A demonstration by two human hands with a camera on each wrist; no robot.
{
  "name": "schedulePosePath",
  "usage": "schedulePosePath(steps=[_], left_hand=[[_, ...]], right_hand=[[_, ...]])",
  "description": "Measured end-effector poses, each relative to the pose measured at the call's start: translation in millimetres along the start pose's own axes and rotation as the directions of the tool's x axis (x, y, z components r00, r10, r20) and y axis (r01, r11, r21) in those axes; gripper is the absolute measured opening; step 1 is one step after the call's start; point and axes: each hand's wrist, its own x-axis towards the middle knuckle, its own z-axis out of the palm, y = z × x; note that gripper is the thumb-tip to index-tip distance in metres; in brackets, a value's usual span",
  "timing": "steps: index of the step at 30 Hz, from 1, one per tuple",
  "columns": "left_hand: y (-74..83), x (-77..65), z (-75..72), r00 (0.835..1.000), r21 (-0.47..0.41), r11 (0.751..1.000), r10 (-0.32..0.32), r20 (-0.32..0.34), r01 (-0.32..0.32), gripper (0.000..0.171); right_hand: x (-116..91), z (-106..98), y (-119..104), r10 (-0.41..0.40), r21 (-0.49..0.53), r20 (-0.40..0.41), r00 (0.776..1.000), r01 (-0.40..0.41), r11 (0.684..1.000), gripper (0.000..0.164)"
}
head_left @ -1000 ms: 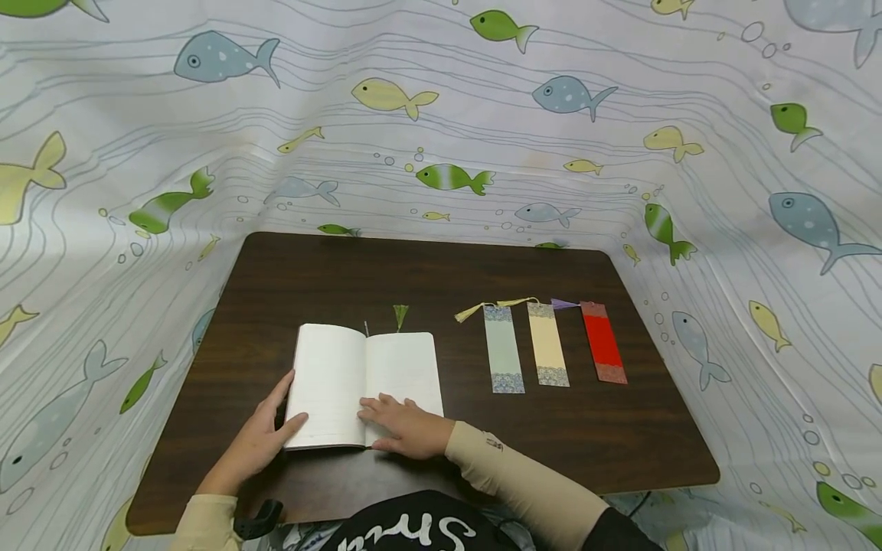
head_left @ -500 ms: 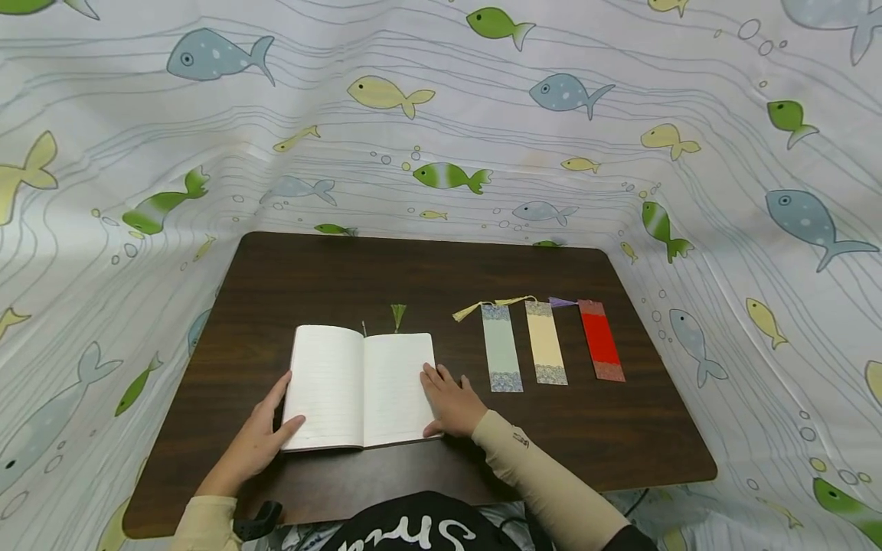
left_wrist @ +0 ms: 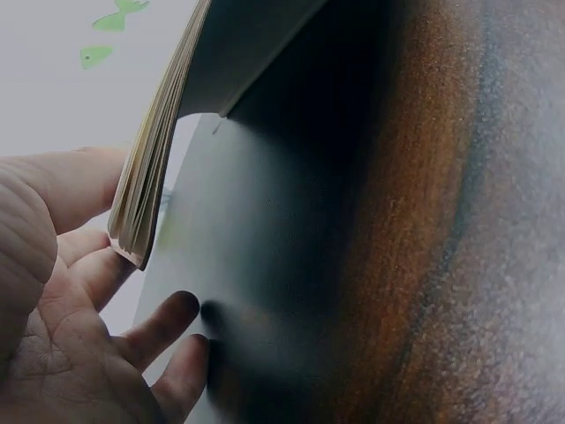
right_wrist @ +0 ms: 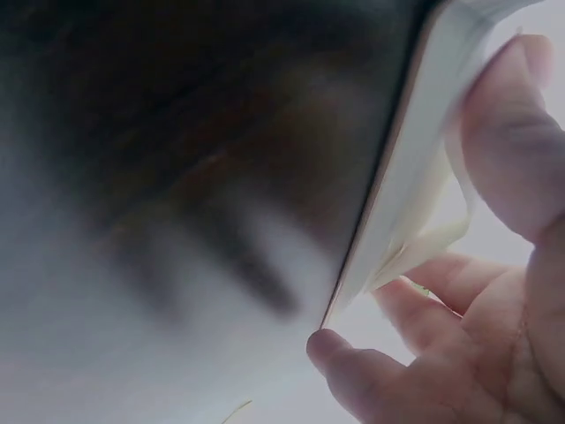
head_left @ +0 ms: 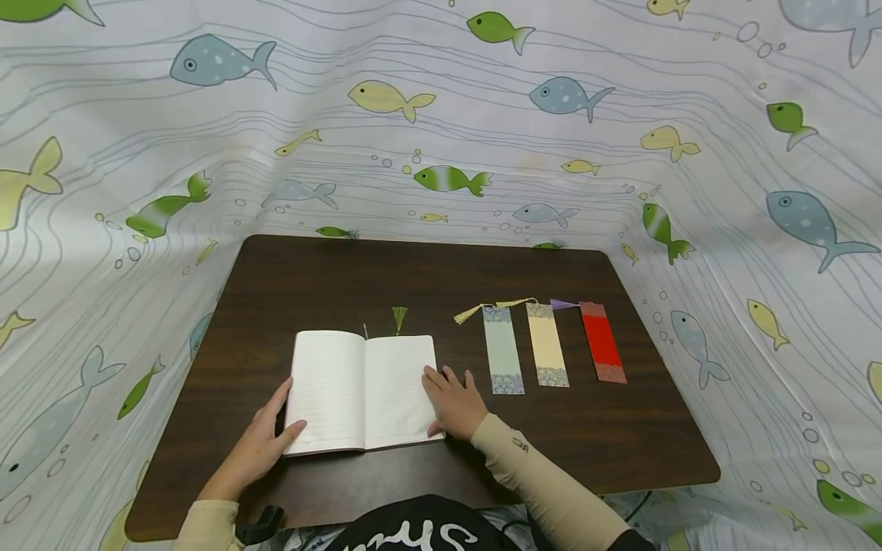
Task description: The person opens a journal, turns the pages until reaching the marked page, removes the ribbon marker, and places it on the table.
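Note:
An open notebook (head_left: 329, 394) with white, faintly lined pages lies on the dark wooden table in the head view. My left hand (head_left: 258, 444) holds its left side, thumb on the page near the lower edge and fingers along the outer edge. In the left wrist view the notebook's page stack (left_wrist: 146, 177) sits between thumb and fingers. My right hand (head_left: 453, 399) rests on the right page's outer edge, fingers fairly straight, thumb by the lower corner. A page (right_wrist: 437, 238) bows up beside that hand in the right wrist view. A green tassel (head_left: 400, 317) sticks out above the notebook.
To the right lie three tasselled bookmarks: a pale green one (head_left: 504, 348), a cream one (head_left: 547, 344) and a red one (head_left: 603, 342). The brown table (head_left: 586, 428) has a fish-patterned curtain (head_left: 441, 130) around it.
My right hand has slid from the notebook's centre fold to the right page's outer edge, where it has stayed for the last half second. My left hand has kept its hold.

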Motion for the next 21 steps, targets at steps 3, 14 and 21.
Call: schedulePosePath(steps=[3, 14, 21], left_hand=[[-0.8, 0.9, 0.2, 1.0, 0.003, 1.0, 0.005, -0.007, -0.005, 0.088], [-1.8, -0.9, 0.0, 1.0, -0.001, 1.0, -0.02, 0.004, 0.02, 0.09], [-1.9, -1.2, 0.4, 1.0, 0.003, 1.0, -0.014, 0.004, 0.014, 0.09]], right_hand=[[0, 0, -1, -0.004, -0.024, -0.045, 0.999, 0.003, 1.0, 0.092], [6, 10, -5, 0.15, -0.01, -0.094, 0.984, -0.152, 0.988, 0.121], [7, 5, -4, 0.097, -0.073, -0.147, 0.984, -0.109, 0.991, 0.117]])
